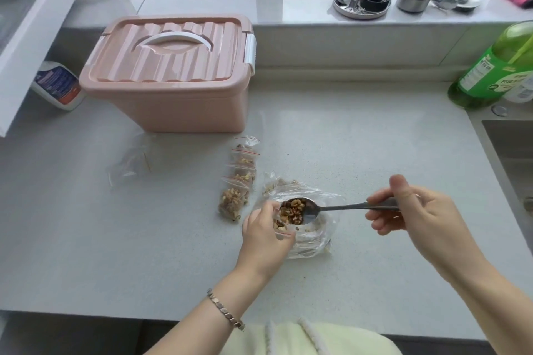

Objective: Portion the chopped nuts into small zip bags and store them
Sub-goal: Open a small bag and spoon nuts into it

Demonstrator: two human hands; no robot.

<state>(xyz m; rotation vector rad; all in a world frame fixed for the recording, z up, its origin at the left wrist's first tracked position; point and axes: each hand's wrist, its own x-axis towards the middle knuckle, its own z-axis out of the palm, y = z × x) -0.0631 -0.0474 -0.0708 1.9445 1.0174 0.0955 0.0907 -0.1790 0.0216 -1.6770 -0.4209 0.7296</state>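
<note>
My right hand (415, 210) grips the handle of a metal spoon (346, 207) whose bowl is heaped with chopped nuts (292, 210). My left hand (265, 229) pinches a small zip bag (281, 226) with a red seal strip, its mouth right under the spoon. Beneath both lies a large clear bag of nuts (311, 236) on the grey counter (375, 153). Several filled small zip bags (238, 179) lie in a row just to the left. A closed pink storage box (170, 78) with a white handle stands behind them.
An empty clear plastic bag (129, 161) lies left of the filled bags. A white bottle (57, 85) leans beside the box. A green bottle (496, 66) stands at the right, near the sink (513, 153). Metal lids and strainers (362, 0) sit on the window ledge.
</note>
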